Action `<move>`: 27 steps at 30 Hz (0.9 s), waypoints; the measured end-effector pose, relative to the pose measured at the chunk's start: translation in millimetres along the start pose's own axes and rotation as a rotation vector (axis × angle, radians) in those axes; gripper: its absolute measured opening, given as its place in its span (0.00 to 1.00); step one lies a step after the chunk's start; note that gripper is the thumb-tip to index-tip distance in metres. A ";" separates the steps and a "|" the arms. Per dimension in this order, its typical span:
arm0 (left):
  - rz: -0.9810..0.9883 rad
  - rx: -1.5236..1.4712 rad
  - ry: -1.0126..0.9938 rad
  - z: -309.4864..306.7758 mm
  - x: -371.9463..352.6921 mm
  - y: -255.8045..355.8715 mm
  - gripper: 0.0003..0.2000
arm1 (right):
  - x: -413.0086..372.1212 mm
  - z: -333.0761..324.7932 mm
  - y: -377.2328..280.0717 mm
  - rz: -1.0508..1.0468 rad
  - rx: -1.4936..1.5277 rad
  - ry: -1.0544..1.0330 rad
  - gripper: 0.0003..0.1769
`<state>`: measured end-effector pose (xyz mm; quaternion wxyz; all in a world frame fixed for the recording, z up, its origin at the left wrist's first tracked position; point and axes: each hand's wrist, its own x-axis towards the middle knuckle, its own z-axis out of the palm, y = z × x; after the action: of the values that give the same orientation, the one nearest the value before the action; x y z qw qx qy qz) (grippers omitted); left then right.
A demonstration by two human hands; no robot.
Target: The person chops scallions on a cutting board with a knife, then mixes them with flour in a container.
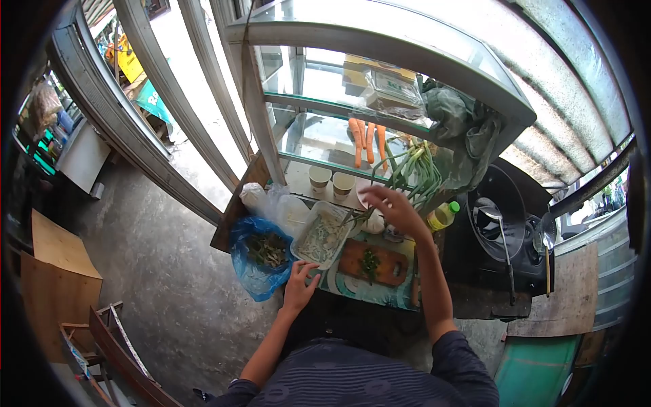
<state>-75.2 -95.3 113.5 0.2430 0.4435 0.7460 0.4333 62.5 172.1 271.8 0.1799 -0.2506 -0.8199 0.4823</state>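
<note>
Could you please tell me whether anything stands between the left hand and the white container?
Nothing visible does: the left hand is at the near edge of the white container, seemingly touching it. The blue bag lies to the left, beside rather than between them.

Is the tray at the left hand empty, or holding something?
Not empty: pale pieces lie spread inside the tray. Whether there is liquid too, I cannot tell.

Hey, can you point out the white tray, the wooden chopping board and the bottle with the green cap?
White tray (304,228), head view: its left rim.
Wooden chopping board (391,266), head view: bare wood toward its right end.
Bottle (440,218), head view: its body below the cap.
</note>
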 end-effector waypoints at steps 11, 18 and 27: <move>-0.027 -0.064 0.185 -89.5 -1.2 -25.6 0.09 | 211.7 -40.8 172.0 0.373 -0.548 0.182 0.21; -0.094 -0.113 0.165 -114.5 2.3 -43.4 0.09 | 190.3 -30.9 115.2 0.454 -0.607 0.198 0.41; -0.061 -0.082 0.141 -136.2 23.2 -41.2 0.08 | 170.2 -55.3 101.2 0.373 -0.440 0.161 0.36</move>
<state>-206.8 -143.3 147.4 0.2209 0.3786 0.7560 0.4862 -21.6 351.8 217.7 0.0939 -0.4673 -0.8276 0.2964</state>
